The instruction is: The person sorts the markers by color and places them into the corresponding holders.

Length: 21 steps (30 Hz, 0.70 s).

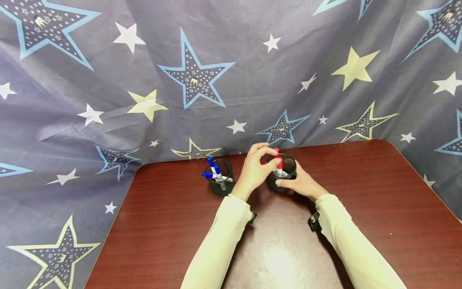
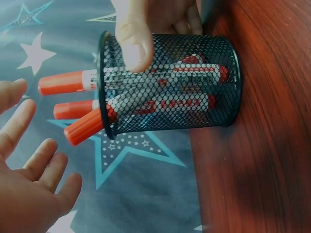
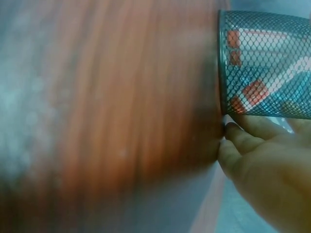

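A black mesh pen cup [image 1: 273,185] stands upright on the table with several red-capped markers [image 2: 60,82] in it. My right hand [image 1: 304,182] grips this cup from the right, its thumb on the near side of the mesh. In the right wrist view, fingers lie near the base of the cup [image 3: 267,63]. Above the cup's mouth is my left hand [image 1: 254,168], close to the red caps. The left wrist view shows this hand [image 2: 34,189] with fingers spread, apart from the caps and holding nothing.
To the left stands a second black mesh cup [image 1: 220,189] with several blue-capped markers [image 1: 210,161] leaning in it. Both cups are on a reddish-brown wooden table [image 1: 162,233], near its back edge. A grey star-patterned cloth [image 1: 252,80] hangs behind it.
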Tool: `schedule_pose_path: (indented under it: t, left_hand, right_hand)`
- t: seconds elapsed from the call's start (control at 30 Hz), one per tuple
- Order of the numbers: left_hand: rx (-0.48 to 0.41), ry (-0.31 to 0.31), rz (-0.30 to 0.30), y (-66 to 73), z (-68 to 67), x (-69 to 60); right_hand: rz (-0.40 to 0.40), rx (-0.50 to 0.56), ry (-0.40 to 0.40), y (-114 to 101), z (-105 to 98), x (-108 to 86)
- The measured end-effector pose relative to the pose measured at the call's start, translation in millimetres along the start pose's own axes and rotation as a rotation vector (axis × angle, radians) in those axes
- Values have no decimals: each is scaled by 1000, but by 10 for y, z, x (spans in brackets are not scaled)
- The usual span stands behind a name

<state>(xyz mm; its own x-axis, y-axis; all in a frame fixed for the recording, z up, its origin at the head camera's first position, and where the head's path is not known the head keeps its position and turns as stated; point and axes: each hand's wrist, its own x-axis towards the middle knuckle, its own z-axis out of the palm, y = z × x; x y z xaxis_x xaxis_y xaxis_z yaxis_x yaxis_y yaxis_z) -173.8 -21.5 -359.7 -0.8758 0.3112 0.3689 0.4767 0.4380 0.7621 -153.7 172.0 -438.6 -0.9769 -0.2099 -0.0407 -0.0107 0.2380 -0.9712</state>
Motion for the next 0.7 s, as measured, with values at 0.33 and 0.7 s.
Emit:
schedule_pose_path:
  t: [0.33,0.7]
  left_hand:
    - [-41,83,40,-37,-155,-223]
    - [42,-53,47,-7,-291,-592]
  right_hand:
    - [-80,-48,-20,65,-59,78]
    - [-93,-151,-25,163,-424,-144]
